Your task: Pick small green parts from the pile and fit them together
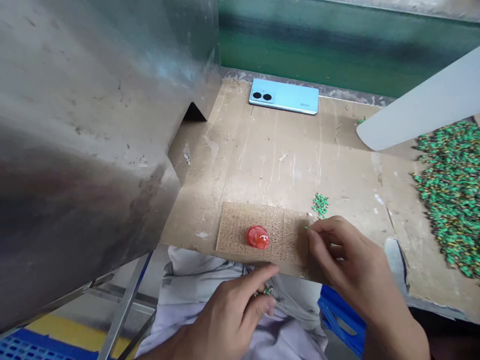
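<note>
My right hand point(347, 255) pinches a tiny green piece between thumb and forefinger, at the right end of a speckled brown cardboard strip point(283, 232). On that strip sits a glossy, translucent red oval lump point(258, 237). A small heap of green pieces point(320, 204) lies on the table just beyond my right fingertips. My left hand point(240, 307) is held over my lap, near the table's front edge. Several green and metallic pieces point(267, 290) show within its curled fingers, partly hidden; its forefinger points toward the strip.
A large pile of green and brass-coloured pieces point(453, 195) covers the table's right side. A white panel point(423, 100) slants above it. A light blue phone point(288, 96) lies at the back of the cardboard-covered table point(262, 165). Metal housing point(93, 125) stands close on the left.
</note>
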Demonstrator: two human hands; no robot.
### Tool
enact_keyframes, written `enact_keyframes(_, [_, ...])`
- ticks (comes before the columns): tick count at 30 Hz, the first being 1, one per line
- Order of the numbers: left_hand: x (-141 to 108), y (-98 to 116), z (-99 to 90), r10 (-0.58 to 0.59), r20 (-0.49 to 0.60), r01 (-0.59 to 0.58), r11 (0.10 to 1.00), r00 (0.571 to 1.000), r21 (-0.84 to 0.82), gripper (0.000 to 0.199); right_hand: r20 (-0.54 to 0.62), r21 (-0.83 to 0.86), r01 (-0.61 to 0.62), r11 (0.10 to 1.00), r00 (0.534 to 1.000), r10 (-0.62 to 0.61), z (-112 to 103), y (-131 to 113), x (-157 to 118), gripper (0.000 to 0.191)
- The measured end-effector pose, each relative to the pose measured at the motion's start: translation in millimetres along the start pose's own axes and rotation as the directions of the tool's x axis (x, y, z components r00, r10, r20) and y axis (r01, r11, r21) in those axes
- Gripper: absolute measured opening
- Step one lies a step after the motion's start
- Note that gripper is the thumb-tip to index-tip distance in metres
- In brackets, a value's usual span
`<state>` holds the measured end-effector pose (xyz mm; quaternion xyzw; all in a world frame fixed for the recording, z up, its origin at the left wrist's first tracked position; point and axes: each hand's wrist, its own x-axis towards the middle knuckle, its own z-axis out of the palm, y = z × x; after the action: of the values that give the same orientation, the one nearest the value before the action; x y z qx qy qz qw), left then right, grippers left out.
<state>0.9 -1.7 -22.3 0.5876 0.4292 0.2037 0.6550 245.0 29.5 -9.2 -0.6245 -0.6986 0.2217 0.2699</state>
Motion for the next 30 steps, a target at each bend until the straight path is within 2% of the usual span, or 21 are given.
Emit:
enact_keyframes(2, [-2, 9, -0.9, -0.093, 0.068, 0.105, 0.970, 0.993, -0.220, 0.027, -0.059, 0.078, -0.038, 0.996, 0.997, 0.043, -2, -3, -9, 0.005])
enact_keyframes(4, [-3, 18, -2.1, -0.148, 0.109, 0.181, 0.879, 0.983, -0.441, 0.019, -0.106, 0.158, -0.007, 0.987, 0.994, 0.024, -4, -12, -19, 0.007])
enact_keyframes(6, [-2, 23, -3.2, -0.165, 0.087, 0.184, 0.783, 0.982, -0.594, 0.019, -0.100, 0.227, 0.062, 0.972, 0.994, -0.040, -6, -24, -29, 0.011])
enact_keyframes(8, [-1, 24, -4.3, -0.140, 0.006, 0.113, 0.767, 0.990, -0.631, 0.018, -0.045, 0.281, 0.097, 0.955, 0.995, -0.088, -7, -38, -36, 0.013])
enact_keyframes(12, [0, 20, -5.5, -0.043, -0.174, -0.052, 0.861, 0.984, -0.506, 0.015, 0.055, 0.384, 0.138, 0.913, 0.984, -0.171, -2, -56, -40, 0.016])
enact_keyframes(16, [-1, 18, -4.0, -0.040, -0.239, -0.081, 0.877, 0.970, -0.474, 0.018, 0.115, 0.468, 0.134, 0.873, 0.971, -0.211, 11, -55, -39, 0.017])
enact_keyframes(21, [-5, 18, -1.2, 0.087, -0.375, -0.182, 0.957, 0.923, -0.227, 0.018, 0.148, 0.520, 0.098, 0.849, 0.968, -0.203, 22, -51, -41, 0.015])
enact_keyframes(25, [-6, 17, 0.0, 0.217, -0.409, -0.284, 0.952, 0.887, -0.110, 0.016, 0.186, 0.542, 0.084, 0.836, 0.958, -0.217, 22, -51, -41, 0.014])
enact_keyframes(30, [-6, 17, 0.9, 0.255, -0.418, -0.318, 0.944, 0.872, -0.087, 0.015, 0.251, 0.560, 0.053, 0.827, 0.940, -0.231, 19, -49, -40, 0.014])
